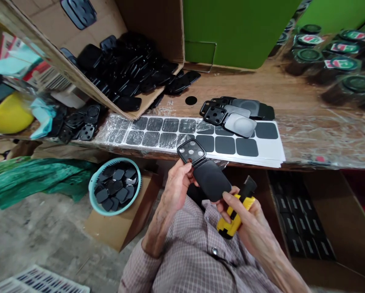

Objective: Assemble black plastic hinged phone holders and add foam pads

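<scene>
A black hinged case (204, 169) is held in front of the near edge of the desk (307, 122), above the lap. It is gripped by the left hand (178, 189), whose fingers are closed around its left side near the hinge, with the small perforated flap tipped up toward the desk. The right hand (249, 219) is closed around a yellow and black utility knife (236, 211), while its fingertips are pressed against the lower edge of the case's larger panel.

On the desk, just beyond the case, a white sheet of dark square pads (231, 142) is laid along the near edge, partly under clear plastic film. A small stack of finished cases (234, 114) is seen on the far part of that sheet. At the left end of the desk an open cardboard box (133, 49) full of black parts is tipped on its side. Below the desk edge, a teal basket (115, 185) of dark pieces rests on a carton.

Some risks can be judged. As the knife is kept in the same hand that steadies the case, a slip could be caused and the panel scratched or a finger nicked. Whether the blade is extended cannot be told. The case is held only at its edges, so it could be dropped toward the floor.
</scene>
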### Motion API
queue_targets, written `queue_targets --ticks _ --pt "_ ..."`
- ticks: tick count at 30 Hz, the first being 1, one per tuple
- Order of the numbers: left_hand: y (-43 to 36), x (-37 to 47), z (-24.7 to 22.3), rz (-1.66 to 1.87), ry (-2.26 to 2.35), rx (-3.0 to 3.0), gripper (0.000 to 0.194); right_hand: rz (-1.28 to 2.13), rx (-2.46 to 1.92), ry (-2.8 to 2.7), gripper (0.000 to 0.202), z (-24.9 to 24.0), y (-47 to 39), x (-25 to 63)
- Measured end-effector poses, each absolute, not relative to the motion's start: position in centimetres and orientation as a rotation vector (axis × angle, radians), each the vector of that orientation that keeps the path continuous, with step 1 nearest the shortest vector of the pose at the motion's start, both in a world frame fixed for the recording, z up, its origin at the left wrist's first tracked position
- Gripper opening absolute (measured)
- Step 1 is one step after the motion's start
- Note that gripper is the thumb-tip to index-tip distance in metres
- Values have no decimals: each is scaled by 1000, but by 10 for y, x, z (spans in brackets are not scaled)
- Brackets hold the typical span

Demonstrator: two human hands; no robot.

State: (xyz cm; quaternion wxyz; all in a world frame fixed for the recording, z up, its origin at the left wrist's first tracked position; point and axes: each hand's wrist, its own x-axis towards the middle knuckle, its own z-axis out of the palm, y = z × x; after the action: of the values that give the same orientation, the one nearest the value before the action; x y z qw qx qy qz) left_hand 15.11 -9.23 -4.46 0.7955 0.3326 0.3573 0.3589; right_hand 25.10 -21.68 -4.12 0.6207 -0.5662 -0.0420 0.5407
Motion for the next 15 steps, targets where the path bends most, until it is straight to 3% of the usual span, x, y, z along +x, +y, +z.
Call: queue_targets --ticks 15 --pt "-95 146 -52 772 807 686 18 1300 -1301 -177 28 -43 -223 249"
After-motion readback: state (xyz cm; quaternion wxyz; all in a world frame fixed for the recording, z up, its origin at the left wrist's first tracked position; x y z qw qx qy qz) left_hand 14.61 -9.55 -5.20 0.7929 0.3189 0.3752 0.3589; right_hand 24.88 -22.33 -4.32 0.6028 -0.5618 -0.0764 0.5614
